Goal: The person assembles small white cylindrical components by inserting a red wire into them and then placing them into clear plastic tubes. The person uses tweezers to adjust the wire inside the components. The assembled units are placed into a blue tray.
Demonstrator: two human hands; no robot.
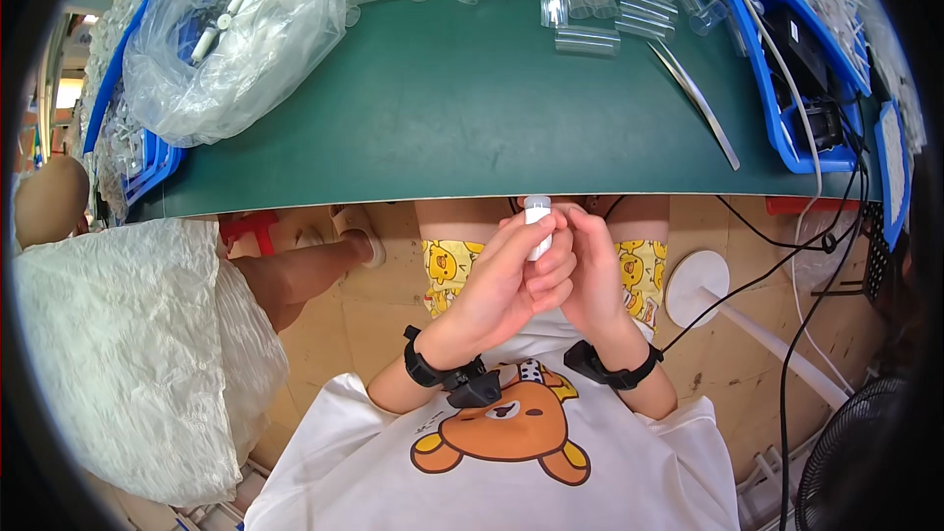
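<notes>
A small white cylinder with a paler, translucent end (538,219) is held upright-tilted just off the near edge of the green table, above my lap. My left hand (501,280) is closed around it, its thumb lying along the side. Close against it is my right hand (595,280), with fingers bent inward toward the cylinder. Its fingertips are partly hidden, so what they grip does not show. Both wrists wear black straps with small devices.
Clear plastic tubes (587,40) lie across the back of the green table (423,118). Tweezers (696,106) rest at the right, beside a blue tray (782,128). A clear bag (265,88) of white cylinders stands left. Cables hang at the right near a fan (854,457). Someone sits at the left.
</notes>
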